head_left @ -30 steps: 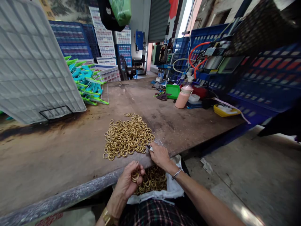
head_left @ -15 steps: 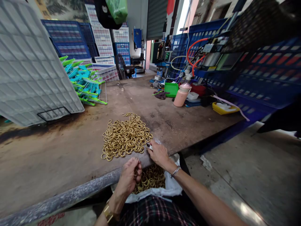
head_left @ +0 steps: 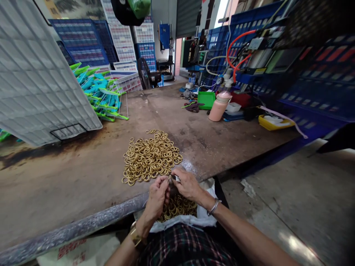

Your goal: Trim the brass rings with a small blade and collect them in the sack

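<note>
My left hand [head_left: 157, 195] is closed in a pinch at the table's front edge, with what looks like a gold-coloured ring [head_left: 169, 178] at its fingertips, partly hidden. Close against it, my right hand [head_left: 187, 184] grips a small tool with a white body and a dark end [head_left: 175, 178]; its exact kind is unclear. The tool's dark end meets the ring. Just beyond both hands lies a loose heap of gold-coloured rings [head_left: 151, 157] on the table. Below them, a white sack [head_left: 203, 218] on my lap gapes around many more rings [head_left: 180, 207].
A white ribbed plastic crate [head_left: 50, 81] and a pile of green and blue hangers [head_left: 104, 96] occupy the table's left. To the right are a pink bottle [head_left: 219, 107], a green tray [head_left: 206, 100] and a yellow tray [head_left: 273, 123]. Plastic wrap [head_left: 111, 218] covers the table's front edge.
My right hand has come left from the edge of the heap, and my left hand has risen slightly. Their fingertips now meet. The whole view has shifted slightly.
</note>
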The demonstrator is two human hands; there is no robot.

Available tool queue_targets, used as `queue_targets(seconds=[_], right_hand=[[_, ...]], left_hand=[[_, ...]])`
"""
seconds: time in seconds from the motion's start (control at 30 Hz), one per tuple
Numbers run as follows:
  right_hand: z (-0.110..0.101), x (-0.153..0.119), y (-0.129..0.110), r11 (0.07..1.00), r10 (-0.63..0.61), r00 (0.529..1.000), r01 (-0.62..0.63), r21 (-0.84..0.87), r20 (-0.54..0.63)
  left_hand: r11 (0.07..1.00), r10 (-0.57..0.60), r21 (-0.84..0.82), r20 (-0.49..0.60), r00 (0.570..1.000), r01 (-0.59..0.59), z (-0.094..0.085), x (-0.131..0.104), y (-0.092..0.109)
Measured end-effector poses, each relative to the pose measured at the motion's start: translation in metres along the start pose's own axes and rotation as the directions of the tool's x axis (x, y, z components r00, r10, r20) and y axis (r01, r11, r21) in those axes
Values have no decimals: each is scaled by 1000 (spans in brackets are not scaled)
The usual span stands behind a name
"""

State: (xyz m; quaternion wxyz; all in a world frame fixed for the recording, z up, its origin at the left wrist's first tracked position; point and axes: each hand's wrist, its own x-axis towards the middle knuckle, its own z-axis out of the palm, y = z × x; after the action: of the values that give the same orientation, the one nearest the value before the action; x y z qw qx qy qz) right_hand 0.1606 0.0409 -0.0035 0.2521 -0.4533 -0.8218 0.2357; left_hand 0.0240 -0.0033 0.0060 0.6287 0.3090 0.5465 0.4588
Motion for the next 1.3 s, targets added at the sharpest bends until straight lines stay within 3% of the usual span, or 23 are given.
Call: queue_targets(seconds=[0.1,0.23,0.37,0.5,0.67,1.07,1.2,1.3], right_hand=[[-3,2,-11,982,39,999,-39,184,3],[-5,7,-16,865,222,973,-227,448,63],[2,7,-14,814,268,950,-312,491,158],[6,8,-15,807,270,952,-304,506,142],[1,9,-22,840,275,952,-307,448,137],[2,10,-25,827,244,959,-284,485,146],[3,6,-22,929,245,968,-252,271,58],[4,1,-21,988,146,987,-149,36,69]], left_hand=[[999,33,33,-10,999,-33,-2,0,-1],[994,97,56,-62,993,-94,-4,-3,0],[984,136,125,-66,988,-127,-4,-6,2],[988,117,103,-8,993,-115,-5,-8,1],[999,45,-9,91,995,-44,-9,-6,-5],[992,38,-120,111,993,-25,-12,-9,-5],[991,50,-128,89,995,-38,-12,-10,-6],[992,74,-107,72,995,-66,-12,-10,-7]])
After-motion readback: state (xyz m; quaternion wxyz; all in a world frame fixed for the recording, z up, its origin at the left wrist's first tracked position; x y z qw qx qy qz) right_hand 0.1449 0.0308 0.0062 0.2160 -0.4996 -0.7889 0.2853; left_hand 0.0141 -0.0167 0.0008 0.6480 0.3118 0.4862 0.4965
